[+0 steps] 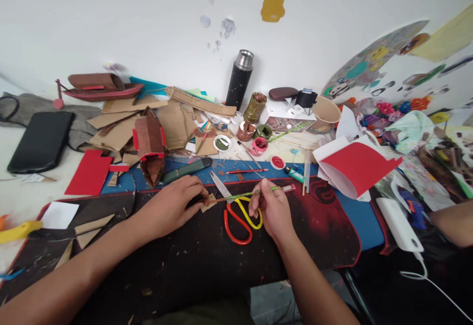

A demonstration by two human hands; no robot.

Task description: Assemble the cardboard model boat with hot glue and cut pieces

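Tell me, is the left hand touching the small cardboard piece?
Touching. The head view shows the left hand pinning the cardboard piece under its fingertips while the right hand holds a paintbrush.

A green-handled paintbrush (pixel 254 193) crosses scissors (pixel 238 216) with one red and one yellow loop, on a black mat (pixel 199 251) edged in red, beside folded red paper (pixel 356 167).

Cluttered table (pixel 22 187) under dark mat (pixel 207 251); scissors (pixel 238 216), cardboard scraps (pixel 121 127), paint pots (pixel 258 145), red paper (pixel 354 167), black flask (pixel 239 81).
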